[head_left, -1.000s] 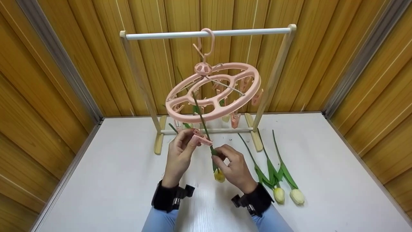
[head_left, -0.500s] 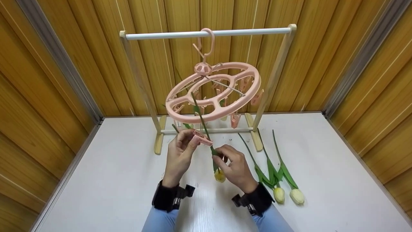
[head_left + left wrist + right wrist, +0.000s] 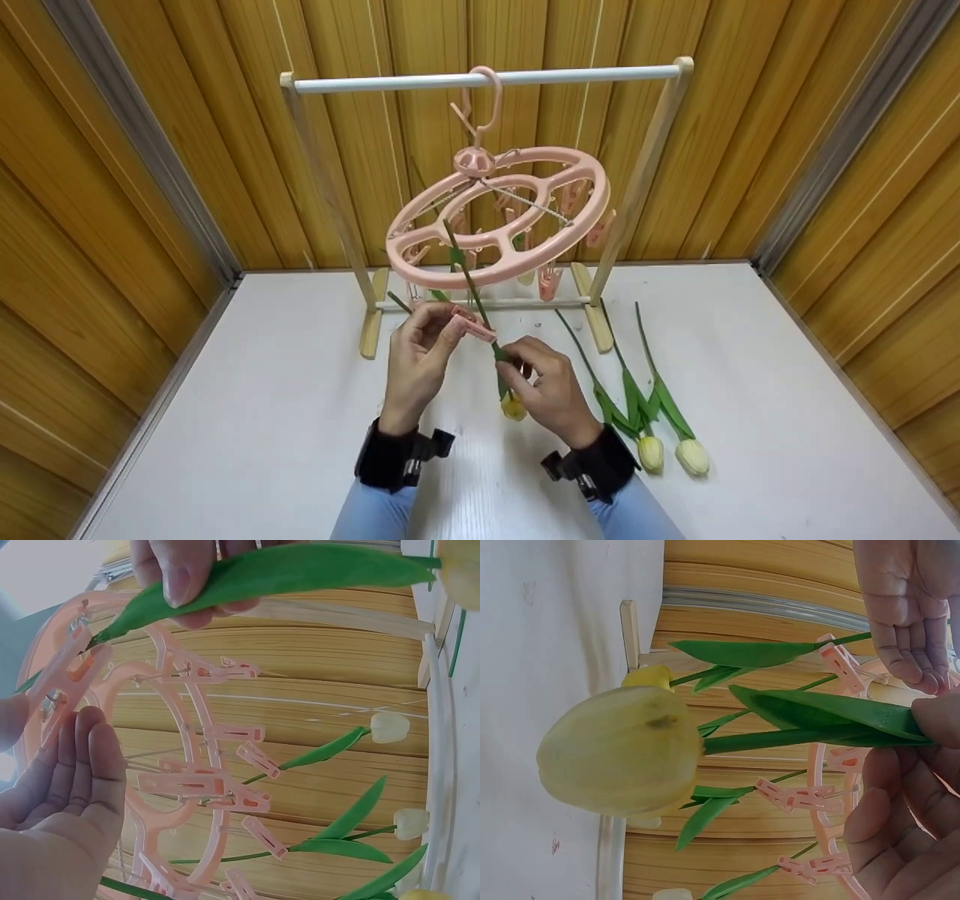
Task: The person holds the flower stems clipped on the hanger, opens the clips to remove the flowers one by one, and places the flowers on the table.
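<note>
My left hand (image 3: 416, 371) pinches a pink clothespin (image 3: 474, 324) that hangs from the round pink clip hanger (image 3: 474, 162). The clothespin's jaws lie at the stem of a yellow tulip (image 3: 513, 407), just above its leaves. With thumb and fingers my right hand (image 3: 544, 382) grips that tulip at the leaf base, flower pointing down. Seen from the right wrist, the pale yellow flower (image 3: 619, 750) is large and near. In the left wrist view the clothespin (image 3: 64, 686) meets the stem end of the leaf (image 3: 300, 574). Whether it clamps the stem, I cannot tell.
A wooden rack with a white bar (image 3: 390, 81) carries the hanger. Other tulips hang in clothespins behind, such as a white one (image 3: 390, 727). To the right, several tulip stems lie on the white table (image 3: 780, 420), with pale flowers (image 3: 691, 457) toward the front.
Both hands stay almost still on the clothespin and the tulip. The hanger ring and the tulips hanging behind it sway slightly.
</note>
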`<state>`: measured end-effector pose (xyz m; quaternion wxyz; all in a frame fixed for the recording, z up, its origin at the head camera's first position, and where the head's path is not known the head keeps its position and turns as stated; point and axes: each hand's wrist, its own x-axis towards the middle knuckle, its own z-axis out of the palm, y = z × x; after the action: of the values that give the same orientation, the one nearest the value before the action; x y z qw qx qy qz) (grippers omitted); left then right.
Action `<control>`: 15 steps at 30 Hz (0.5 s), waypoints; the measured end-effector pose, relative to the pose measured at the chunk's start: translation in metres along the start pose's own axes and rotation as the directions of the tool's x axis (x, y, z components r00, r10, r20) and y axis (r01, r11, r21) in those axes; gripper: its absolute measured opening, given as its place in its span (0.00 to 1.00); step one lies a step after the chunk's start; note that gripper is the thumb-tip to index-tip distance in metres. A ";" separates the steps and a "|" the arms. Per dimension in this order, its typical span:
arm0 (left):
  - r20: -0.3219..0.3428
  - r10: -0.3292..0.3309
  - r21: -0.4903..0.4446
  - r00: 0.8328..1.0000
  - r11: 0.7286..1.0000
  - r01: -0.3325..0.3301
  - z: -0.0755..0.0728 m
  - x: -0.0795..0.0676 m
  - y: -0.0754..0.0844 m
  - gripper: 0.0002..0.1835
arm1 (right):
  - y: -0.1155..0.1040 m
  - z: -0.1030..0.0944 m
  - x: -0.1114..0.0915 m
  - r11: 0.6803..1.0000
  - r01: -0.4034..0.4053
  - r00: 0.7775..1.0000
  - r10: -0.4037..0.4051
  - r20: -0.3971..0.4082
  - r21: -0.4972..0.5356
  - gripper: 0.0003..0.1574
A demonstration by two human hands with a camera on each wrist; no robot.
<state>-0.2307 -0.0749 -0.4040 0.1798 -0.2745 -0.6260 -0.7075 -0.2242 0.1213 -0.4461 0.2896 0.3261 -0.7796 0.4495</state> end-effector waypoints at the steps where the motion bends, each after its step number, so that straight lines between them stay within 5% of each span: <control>1: -0.002 0.001 0.003 1.000 1.000 -0.001 0.000 0.000 0.000 0.07 | 0.000 0.000 0.000 1.000 0.001 1.000 -0.001 -0.001 0.001 0.06; 15: -0.044 0.013 0.031 0.999 0.999 -0.012 -0.001 0.000 -0.001 0.07 | 0.000 0.000 0.000 1.000 -0.028 1.000 0.028 -0.002 0.007 0.08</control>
<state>-0.2315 -0.0758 -0.4054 0.2022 -0.2599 -0.6308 -0.7026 -0.2245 0.1214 -0.4461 0.2830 0.3154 -0.7823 0.4565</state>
